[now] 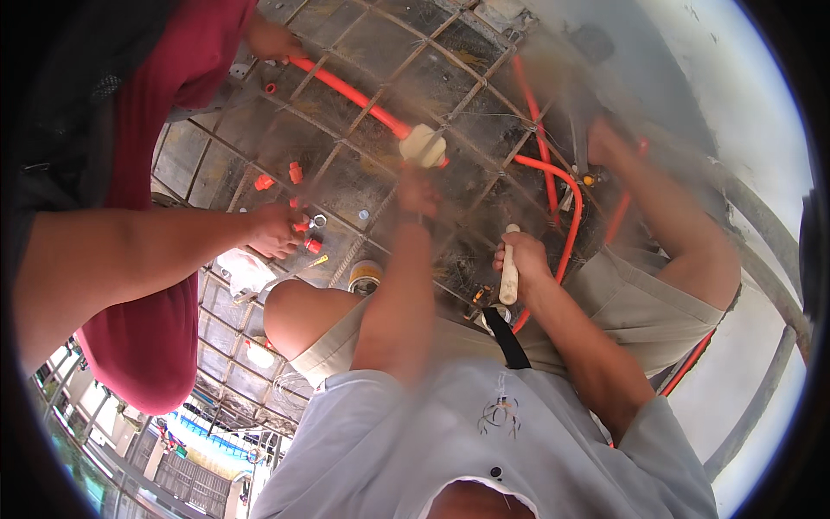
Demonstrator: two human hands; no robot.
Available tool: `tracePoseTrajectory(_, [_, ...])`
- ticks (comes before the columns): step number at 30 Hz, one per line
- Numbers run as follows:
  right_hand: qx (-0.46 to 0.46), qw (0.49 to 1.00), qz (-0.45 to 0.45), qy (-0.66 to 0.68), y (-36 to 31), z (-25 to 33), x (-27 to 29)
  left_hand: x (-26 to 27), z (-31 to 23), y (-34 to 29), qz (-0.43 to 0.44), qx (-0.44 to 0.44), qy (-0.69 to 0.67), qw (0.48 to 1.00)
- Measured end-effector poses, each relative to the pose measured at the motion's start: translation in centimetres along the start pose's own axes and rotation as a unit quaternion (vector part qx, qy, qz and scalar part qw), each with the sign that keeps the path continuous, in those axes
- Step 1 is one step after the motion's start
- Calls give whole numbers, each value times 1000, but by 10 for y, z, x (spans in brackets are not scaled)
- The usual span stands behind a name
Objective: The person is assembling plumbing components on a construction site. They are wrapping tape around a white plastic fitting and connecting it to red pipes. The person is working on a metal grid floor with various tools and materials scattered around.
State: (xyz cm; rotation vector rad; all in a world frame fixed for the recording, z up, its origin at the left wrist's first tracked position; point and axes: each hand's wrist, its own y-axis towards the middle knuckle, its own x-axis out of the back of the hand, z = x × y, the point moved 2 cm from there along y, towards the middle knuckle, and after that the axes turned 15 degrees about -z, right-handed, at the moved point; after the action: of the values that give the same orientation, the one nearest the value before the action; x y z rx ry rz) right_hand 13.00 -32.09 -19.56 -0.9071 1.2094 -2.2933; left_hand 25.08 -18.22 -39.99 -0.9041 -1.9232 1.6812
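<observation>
My left hand [419, 192], blurred, is closed at a pale cream lump [424, 145] around the end of a straight orange-red pipe [359, 102]. Whether the lump is cloth or something firmer I cannot tell. A short orange-red bit shows past its right side. My right hand [525, 259] grips a short, round wooden handle [509, 275], held upright over my lap; its lower end is blunt. At the upper left, a co-worker's hand [272, 41] holds the pipe's other end. The co-worker's other hand [277, 232] is among small red fittings [296, 173].
A rebar grid [346, 138] covers the dark panel below. A bent orange-red pipe [572, 225] curves beside my right arm. Near my left knee stand a tape roll [365, 275] and a white bag [245, 270]. A pale wall [743, 104] rises at right.
</observation>
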Motion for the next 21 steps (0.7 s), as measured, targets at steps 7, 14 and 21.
tracePoseTrajectory(7, [-42,984,160,69,-39,22,-59,1,-6,-4,46,-4,6,999])
tracePoseTrajectory(14, [-131,982,67,121,-18,-2,-7,1,-4,-5,-3,-1,24,1000])
tracePoseTrajectory(21, [-68,974,202,77,-7,7,-29,7,-4,2,33,-19,21,999])
